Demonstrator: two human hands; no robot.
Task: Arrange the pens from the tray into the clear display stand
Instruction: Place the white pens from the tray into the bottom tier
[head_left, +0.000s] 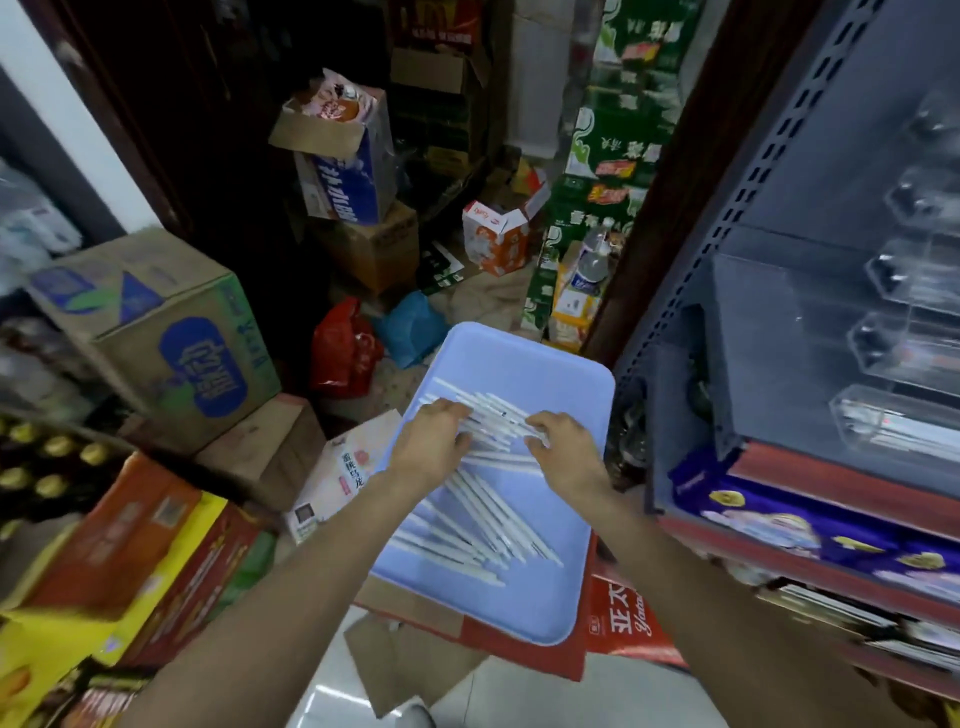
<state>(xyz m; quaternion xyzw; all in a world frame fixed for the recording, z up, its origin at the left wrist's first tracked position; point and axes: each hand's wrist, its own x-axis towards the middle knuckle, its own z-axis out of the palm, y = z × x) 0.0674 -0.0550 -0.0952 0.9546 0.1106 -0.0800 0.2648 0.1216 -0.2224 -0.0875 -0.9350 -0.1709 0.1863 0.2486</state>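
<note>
Pens (483, 499), slim white sticks, lie loosely heaped in a smooth pale-blue plastic tray (540, 613) at lower centre. Left hand (431, 441) and right hand (566, 447) rest on the heap, fingers curled over several pens. Clear stepped display stand (893, 374) sits on the shelf, right.

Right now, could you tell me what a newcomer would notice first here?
Likely the pale blue tray at centre, strewn with white pens, with the left hand and right hand both reaching into the pile. To the right, the clear display stand sits on a grey shelf. Cardboard boxes crowd the left side.
</note>
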